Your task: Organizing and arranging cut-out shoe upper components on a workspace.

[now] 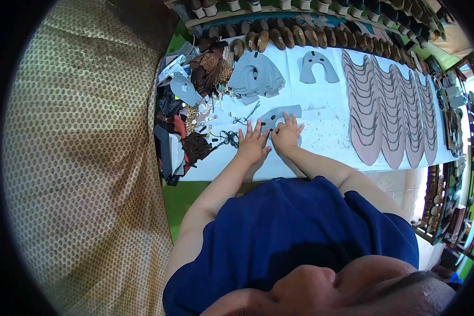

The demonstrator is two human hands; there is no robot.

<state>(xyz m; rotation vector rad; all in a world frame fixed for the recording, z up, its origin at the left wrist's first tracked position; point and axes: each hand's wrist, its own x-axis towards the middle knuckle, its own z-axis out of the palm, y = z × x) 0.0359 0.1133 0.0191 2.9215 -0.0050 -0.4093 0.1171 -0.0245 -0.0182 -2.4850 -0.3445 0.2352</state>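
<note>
The grey curved panel [277,111], best kept flat and steady, is now met by a splayed, unclenched left hand [253,144] and a right hand [286,137] whose grip can't be told.

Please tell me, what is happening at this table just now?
A person in a dark blue top works with both hands at a curved grey piece on the white table. The right hand lies over it; the left hand, fingers spread, is at its left edge. Beyond lie a fanned stack of grey pieces and a single grey arch. Overlapping pinkish pieces stand in columns to the right; tangled black cord lies left.
</note>
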